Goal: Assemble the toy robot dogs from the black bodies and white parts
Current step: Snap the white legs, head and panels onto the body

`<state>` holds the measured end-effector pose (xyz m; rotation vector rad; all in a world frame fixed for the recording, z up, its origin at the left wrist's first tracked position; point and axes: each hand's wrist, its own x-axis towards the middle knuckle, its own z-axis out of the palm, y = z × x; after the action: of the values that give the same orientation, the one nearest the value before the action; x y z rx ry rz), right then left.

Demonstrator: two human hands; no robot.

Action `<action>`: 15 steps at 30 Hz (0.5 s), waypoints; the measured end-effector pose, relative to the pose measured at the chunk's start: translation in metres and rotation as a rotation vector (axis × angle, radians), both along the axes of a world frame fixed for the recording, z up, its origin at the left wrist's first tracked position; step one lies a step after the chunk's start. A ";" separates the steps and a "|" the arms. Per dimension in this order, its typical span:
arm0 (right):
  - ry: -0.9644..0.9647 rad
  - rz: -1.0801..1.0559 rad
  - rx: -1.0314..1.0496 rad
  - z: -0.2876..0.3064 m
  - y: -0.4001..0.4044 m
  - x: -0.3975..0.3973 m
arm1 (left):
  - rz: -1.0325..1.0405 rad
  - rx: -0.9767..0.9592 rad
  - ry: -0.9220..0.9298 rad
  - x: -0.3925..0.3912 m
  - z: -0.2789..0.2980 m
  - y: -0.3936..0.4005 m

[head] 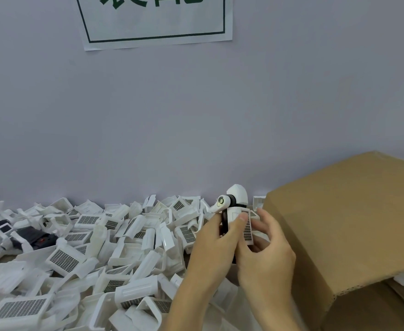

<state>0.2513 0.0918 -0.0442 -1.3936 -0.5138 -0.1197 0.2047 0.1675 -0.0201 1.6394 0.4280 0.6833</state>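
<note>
**Both hands on a toy dog at the back of the bench**

While the left hand (210, 244) curls round the lower part of a toy robot dog (235, 211), its thumb lies across the white front shell and its fingers wrap behind, so its grip is closed on the toy. The right hand (265, 254) meets it from the other side: its fingers bend round a white part (248, 229) with a dark grid sticker, pinching that piece against the toy's flank. Whether the piece is already seated or only pressed there is hard to say, since the fingers cover the joint. The dog stands upright in the two hands, its rounded white head uppermost with a black band beneath it and a round eye facing left, held above the rear edge of the bench close to the wall (196, 115).

A deep heap of loose white parts (96, 254) spreads from the hands toward the left edge of the bench and along the near edge, many showing the same grid sticker. Black bodies (32, 237) lie among them near the far left edge. A cardboard box (339, 223) stands just beside the right hand, filling the right side of the bench. A white sign (155, 20) with a green frame hangs on the wall above.
</note>
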 end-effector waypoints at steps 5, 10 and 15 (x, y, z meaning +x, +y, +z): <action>-0.150 0.056 -0.083 0.010 -0.001 -0.011 | 0.077 -0.054 -0.015 -0.001 0.000 0.005; -0.191 0.141 -0.135 0.011 -0.003 -0.010 | 0.174 -0.106 -0.011 -0.002 -0.001 0.010; 0.037 0.195 -0.064 0.006 -0.001 -0.004 | 0.200 -0.217 -0.031 -0.002 0.003 0.008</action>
<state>0.2477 0.0905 -0.0378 -1.3973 -0.6243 0.0811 0.2032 0.1760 -0.0171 1.3909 0.6279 0.7819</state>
